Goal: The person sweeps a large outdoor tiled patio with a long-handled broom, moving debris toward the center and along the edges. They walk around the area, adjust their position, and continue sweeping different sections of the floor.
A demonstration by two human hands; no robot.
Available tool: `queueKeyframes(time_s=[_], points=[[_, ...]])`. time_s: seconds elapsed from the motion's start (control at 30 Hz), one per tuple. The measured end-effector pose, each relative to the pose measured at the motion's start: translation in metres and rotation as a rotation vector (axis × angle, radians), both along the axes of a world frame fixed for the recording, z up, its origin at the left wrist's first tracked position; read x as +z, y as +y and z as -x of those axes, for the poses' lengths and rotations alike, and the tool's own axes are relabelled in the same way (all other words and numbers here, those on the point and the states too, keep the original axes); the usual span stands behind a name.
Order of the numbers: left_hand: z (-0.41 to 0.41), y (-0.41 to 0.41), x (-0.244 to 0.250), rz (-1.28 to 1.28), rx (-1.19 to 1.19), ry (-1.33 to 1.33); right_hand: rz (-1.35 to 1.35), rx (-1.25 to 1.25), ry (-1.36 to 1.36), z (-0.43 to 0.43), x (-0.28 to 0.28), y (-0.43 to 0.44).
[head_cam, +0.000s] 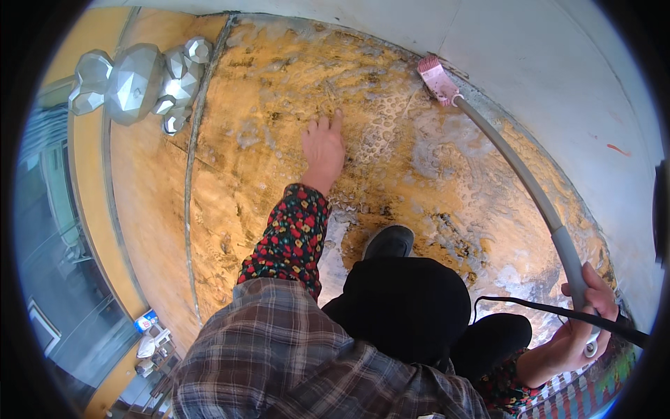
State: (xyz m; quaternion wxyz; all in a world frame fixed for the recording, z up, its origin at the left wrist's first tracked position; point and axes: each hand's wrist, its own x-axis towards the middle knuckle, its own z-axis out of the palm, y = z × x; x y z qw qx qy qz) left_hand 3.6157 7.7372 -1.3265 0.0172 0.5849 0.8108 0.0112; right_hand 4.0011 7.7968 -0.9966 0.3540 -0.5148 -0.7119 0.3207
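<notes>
A long-handled scrub brush with a pink head (438,81) rests on the wet, foamy floor where it meets the pale wall. Its gray handle (515,154) runs down to my right hand (591,319), which grips the lower end at the right. My left hand (324,149) reaches out over the stained yellow floor (272,68), fingers apart, holding nothing; whether it touches the floor I cannot tell. A flowered sleeve (290,230) covers my left forearm. One dark shoe (390,242) shows below me.
A faceted silver figure (133,84) is at the upper left, beyond a dark floor seam (192,157). The pale wall (549,78) curves along the right. Several small items, including a blue and white package (146,320), sit at the lower left. A black strap (565,313) crosses near my right hand.
</notes>
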Motion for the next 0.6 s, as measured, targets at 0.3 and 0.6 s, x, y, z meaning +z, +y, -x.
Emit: queueKeyframes(time_s=[0.3, 0.6], points=[[0.025, 0.008, -0.012, 0.002, 0.083, -0.013, -0.005, 0.023, -0.036, 0.003, -0.002, 0.002], [0.045, 0.026, -0.011, 0.029, 0.112, 0.029, 0.007, 0.049, -0.018, 0.007, -0.002, 0.003]])
